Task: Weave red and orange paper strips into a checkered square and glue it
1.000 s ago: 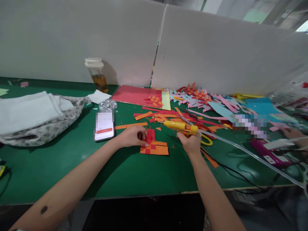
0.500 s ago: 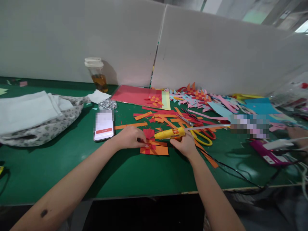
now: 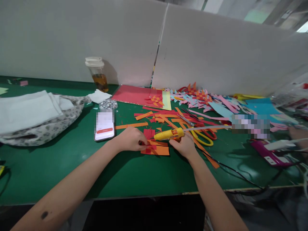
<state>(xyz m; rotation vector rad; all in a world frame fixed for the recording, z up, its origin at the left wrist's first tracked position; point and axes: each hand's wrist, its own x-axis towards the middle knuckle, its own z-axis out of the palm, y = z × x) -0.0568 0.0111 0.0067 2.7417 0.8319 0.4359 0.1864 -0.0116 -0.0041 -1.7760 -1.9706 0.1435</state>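
In my right hand [image 3: 184,143] is a yellow hot glue gun [image 3: 168,134], with a long pale glue stick [image 3: 209,127] running out of its back to the right. The nozzle points left, just above a woven piece of red and orange paper strips [image 3: 160,150] on the green table. My left hand [image 3: 132,140] bends over the left side of this piece, thumb and fingertips pinching a paper strip at its upper left edge. Those fingers partly hide the strip. A red paper end [image 3: 149,133] sticks up beyond the weave.
Scissors with yellow and red handles [image 3: 203,137] lie among loose paper strips [image 3: 166,118]. A phone [image 3: 105,132], a lidded cup [image 3: 98,75] and a patterned cloth [image 3: 60,125] are leftward. A purple power strip [image 3: 269,154] with cables and another person's hand [image 3: 298,136] are at right.
The fingers of my left hand have shifted slightly on the paper strip. The glue gun stays nearly in place over the woven piece.
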